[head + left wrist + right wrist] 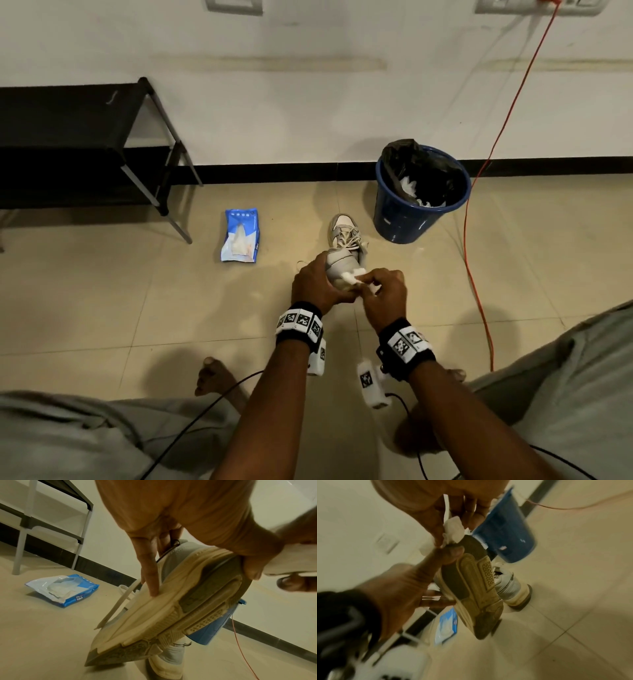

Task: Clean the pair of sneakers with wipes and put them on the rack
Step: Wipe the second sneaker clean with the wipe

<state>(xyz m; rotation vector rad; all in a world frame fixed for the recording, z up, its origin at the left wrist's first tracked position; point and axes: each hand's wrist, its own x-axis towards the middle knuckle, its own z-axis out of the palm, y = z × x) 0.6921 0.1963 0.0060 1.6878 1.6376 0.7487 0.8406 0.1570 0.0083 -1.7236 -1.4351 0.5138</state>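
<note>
The held sneaker point(339, 265) is lifted off the floor point(137, 308) in front of the person, heel toward them and sole point(188, 608) turned down and outward. The left hand point(313, 286) has it by the heel end, its grip wrapped there with the thumb on the sole and fingers point(150, 574) along the side. The right hand point(385, 289) pinches a crumpled white wipe point(354, 275) in curled fingers and presses it to the heel. The second sneaker point(346, 231) stands on the floor just beyond, beside a blue bin point(416, 205) lined with a black bag. The blue wipes pack point(239, 236) lies open to the left, and the black rack point(78, 137) stands against the wall farther left.
</note>
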